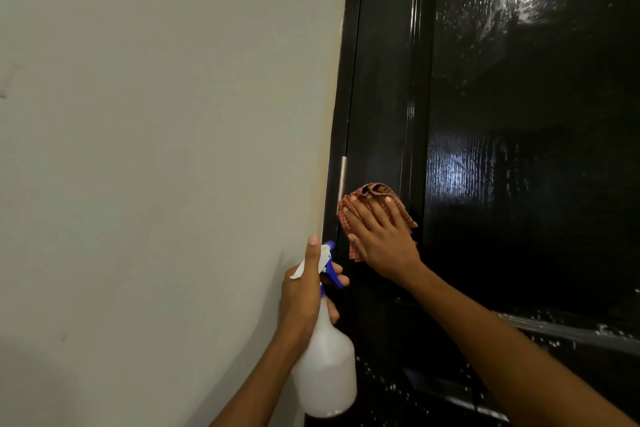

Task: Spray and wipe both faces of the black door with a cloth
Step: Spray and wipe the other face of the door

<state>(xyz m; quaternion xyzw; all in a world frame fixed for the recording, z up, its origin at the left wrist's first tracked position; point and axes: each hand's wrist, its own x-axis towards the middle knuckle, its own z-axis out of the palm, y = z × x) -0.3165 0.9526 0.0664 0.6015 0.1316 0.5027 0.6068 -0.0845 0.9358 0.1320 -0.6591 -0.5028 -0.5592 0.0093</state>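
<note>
**Obs: cloth on door stile, bottle held at frame edge**

Your right hand (pixel 382 239) lies flat on a crumpled orange-and-red checked cloth (pixel 374 199), fingers (pixel 369 210) straight and spread, pressing the cloth against the glossy black door (pixel 519 149). Nothing is curled round the cloth; it is pinned under palm and fingers only. Cloth edges show past the fingertips at 12 o'clock and past the palm at 7 o'clock.

The cloth sits on the door's hinge-side upright, just at 3 o'clock of a slim silver metal hinge pin (pixel 343 180), touching or nearly touching it; which one, you cannot tell.

Your left hand (pixel 304 295) grips the neck of a translucent white plastic spray bottle with a blue trigger (pixel 327 374). Thumb points up toward 12 o'clock along the white nozzle head; fingers wrap round the neck, one on the trigger. The bottle hangs roughly upright at 7 o'clock of the cloth, in front of the door frame edge.

Door panel at 3 o'clock of the cloth shows wet streaks, droplets and light glare. Plain pale grey wall (pixel 156 149) fills the 9 o'clock side.
</note>
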